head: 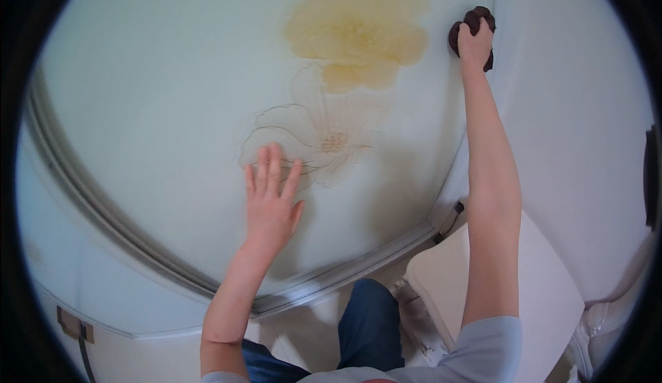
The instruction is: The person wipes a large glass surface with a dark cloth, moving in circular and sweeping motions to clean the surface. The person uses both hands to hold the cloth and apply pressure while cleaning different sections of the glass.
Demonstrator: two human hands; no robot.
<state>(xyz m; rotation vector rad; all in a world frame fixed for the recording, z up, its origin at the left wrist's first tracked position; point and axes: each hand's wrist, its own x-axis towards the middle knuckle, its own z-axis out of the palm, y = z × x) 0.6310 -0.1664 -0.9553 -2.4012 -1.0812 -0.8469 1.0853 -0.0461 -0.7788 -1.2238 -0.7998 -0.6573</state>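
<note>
A large pale glass-like panel (pixel 155 98) with a yellow flower and an outlined flower on it stands before me, framed by metal-coloured edging. My left hand (pixel 271 191) rests on or just over the outlined flower's left petals, fingers spread, holding nothing. At the upper right, my right hand (pixel 476 44) grips a bunched dark brown cloth (pixel 481 18) against the panel's right edge, with that arm stretched out. Part of the cloth is hidden under the hand.
A white table with a rounded corner and carved base (pixel 543 279) stands at the lower right, under my right arm. A pale wall (pixel 563 98) adjoins the panel. A dark cable (pixel 452 222) lies by the frame's lower right corner. An outlet plate (pixel 76 325) with a cord is at lower left.
</note>
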